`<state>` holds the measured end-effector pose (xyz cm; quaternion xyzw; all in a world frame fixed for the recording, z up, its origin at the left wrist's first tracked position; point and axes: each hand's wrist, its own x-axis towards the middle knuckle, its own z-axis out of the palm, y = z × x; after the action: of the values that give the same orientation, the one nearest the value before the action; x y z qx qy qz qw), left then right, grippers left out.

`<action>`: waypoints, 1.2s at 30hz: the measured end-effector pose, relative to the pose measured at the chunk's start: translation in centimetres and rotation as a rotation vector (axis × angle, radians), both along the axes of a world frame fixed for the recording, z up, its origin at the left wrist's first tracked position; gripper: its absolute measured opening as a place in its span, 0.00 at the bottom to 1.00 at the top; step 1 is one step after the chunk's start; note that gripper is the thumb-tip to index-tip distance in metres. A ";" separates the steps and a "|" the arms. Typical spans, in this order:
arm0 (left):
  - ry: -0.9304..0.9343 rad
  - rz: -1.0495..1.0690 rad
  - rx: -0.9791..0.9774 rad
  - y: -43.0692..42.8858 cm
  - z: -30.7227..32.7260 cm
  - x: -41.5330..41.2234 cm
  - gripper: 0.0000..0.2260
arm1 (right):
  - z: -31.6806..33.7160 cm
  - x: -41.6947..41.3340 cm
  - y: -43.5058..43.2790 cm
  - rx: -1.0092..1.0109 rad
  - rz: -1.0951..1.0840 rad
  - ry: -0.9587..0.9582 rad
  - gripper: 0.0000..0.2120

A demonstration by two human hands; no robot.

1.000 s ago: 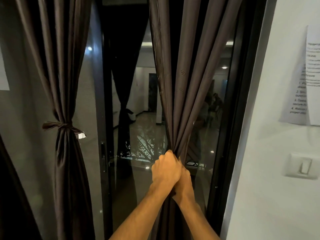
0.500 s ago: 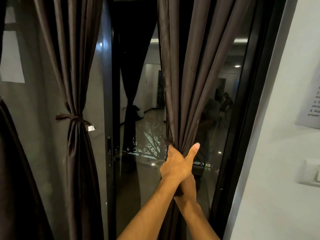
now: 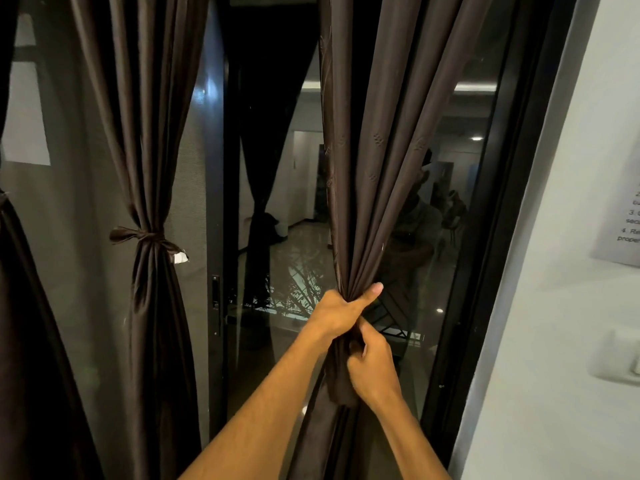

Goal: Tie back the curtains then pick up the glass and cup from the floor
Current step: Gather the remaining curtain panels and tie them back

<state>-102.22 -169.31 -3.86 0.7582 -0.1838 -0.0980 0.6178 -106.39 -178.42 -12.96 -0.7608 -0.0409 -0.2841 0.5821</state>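
At the far left a white sheet (image 3: 27,109) is seen on the glass, with no writing legible on it. Just to its right the left curtain (image 3: 152,150) is gathered and bound at mid-height by a dark tie (image 3: 149,235), from which a small white tag (image 3: 180,258) hangs. Its print cannot be read. Further right, the right curtain (image 3: 374,168) is bunched into a narrow bundle before the glass door. The bundle is gripped by the left hand (image 3: 341,311), fingers wrapped round the folds, thumb stretched up and rightward. Directly below and touching it, the right hand (image 3: 372,368) is closed on the same bundle, fingers curled into the cloth. On the white wall at the right a printed notice (image 3: 623,216) is cut off by the edge, and only "3", "4" and "proper" can be read. Below it a pale switch (image 3: 620,358) is mounted
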 end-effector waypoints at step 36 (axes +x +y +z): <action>-0.097 0.238 0.009 -2.1 -0.8 -2.2 0.34 | 5.5 -3.8 0.4 0.239 -0.283 0.141 0.09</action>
<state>-104.39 -171.37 -4.64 0.7813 -0.1216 0.0118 0.6120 -110.23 -178.06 -7.51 -0.7024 0.1411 -0.3120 0.6240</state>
